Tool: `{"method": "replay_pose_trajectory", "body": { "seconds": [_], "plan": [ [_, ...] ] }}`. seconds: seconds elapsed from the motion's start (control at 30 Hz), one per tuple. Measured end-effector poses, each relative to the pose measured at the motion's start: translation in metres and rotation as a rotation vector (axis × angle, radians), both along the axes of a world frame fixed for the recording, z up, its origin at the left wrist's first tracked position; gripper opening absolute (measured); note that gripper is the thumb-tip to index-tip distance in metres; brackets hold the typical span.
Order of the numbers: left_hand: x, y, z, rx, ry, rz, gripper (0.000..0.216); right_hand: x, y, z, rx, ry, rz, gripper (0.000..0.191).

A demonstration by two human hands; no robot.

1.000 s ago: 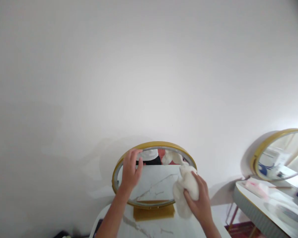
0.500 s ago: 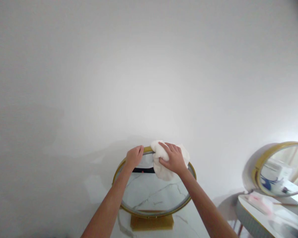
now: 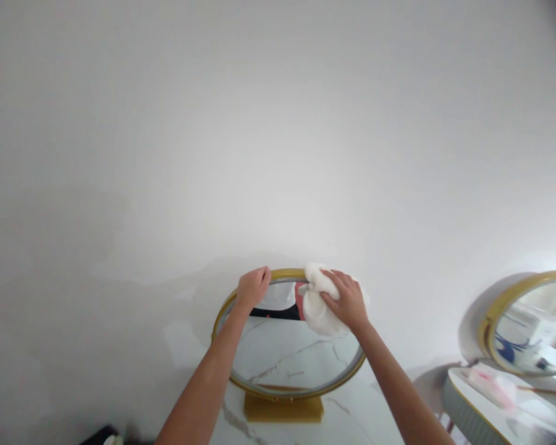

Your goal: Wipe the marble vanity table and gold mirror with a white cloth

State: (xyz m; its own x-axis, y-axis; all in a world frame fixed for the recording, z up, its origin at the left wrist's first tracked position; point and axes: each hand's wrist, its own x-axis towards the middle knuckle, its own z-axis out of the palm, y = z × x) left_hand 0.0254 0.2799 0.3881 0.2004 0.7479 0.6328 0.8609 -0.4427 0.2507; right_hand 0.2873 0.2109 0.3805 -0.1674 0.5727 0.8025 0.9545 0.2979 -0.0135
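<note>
A round mirror [image 3: 287, 358] with a gold rim stands on a gold base [image 3: 283, 408] on a white marble table [image 3: 343, 420] against the wall. My left hand [image 3: 252, 288] is curled over the top left of the rim and grips it. My right hand [image 3: 347, 300] is closed on a white cloth [image 3: 317, 309] and presses it against the upper right of the glass, near the top of the rim. The glass reflects the marble tabletop and part of a person's clothing.
A second gold-rimmed round mirror [image 3: 528, 324] stands on another table [image 3: 482, 408] at the right, with a pink item [image 3: 488, 383] lying on it. A plain white wall [image 3: 278, 123] fills most of the view. A dark object shows at the bottom left edge.
My right hand carried the cloth from the mirror's right side up to the top of the rim, then slid it slightly right. My left hand closed on the top left of the rim.
</note>
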Motion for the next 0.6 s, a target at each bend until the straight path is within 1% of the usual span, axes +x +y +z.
{"method": "replay_pose_trajectory", "body": {
  "seconds": [0.13,0.2,0.27,0.37,0.47,0.6],
  "plan": [
    [-0.003,0.003,0.0,0.005,0.001,0.006,0.049,0.035,-0.001,-0.026,0.008,0.202,0.007,0.039],
    [-0.001,0.003,0.0,0.003,0.002,0.01,0.05,0.043,-0.002,-0.036,0.015,0.266,-0.002,0.038],
    [0.002,0.002,0.0,0.001,0.006,0.015,0.05,0.044,-0.003,-0.039,0.025,0.276,-0.027,0.037],
    [0.006,0.0,0.001,-0.003,0.013,0.033,0.051,0.033,-0.004,-0.032,0.043,0.218,-0.057,0.038],
    [0.007,-0.001,0.001,-0.014,0.019,0.047,0.05,0.011,-0.003,-0.015,0.043,0.105,-0.061,0.038],
    [0.009,-0.004,0.002,-0.026,0.02,0.056,0.05,-0.028,-0.001,0.009,0.016,-0.06,-0.043,0.044]
  ]
}}
